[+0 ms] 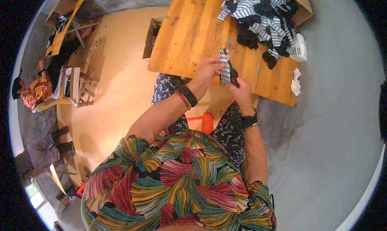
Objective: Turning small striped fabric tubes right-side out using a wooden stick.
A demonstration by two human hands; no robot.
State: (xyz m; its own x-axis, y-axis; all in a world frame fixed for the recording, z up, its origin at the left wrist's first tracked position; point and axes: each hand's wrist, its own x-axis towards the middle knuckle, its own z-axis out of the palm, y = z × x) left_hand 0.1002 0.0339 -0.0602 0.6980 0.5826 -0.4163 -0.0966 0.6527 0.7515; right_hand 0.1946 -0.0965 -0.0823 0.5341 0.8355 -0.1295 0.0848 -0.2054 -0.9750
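Between my two hands, just over the near edge of the wooden table (181,33), is a sock (226,71) with grey and white stripes and black parts. My left hand (209,71) pinches its left side with the fingertips. Lower on the right, my right hand (241,90) grips the black end. A loose pile of similar striped and black socks (258,17) lies at the far right of the table, apart from both hands.
A cardboard box (301,5) lies behind the pile. A white box (299,48) and crumpled tissues (296,82) sit at the table's right edge. Another carton (148,43) stands left of the table. An orange-red stool (207,123) shows between my legs. People (38,92) sit farther left.
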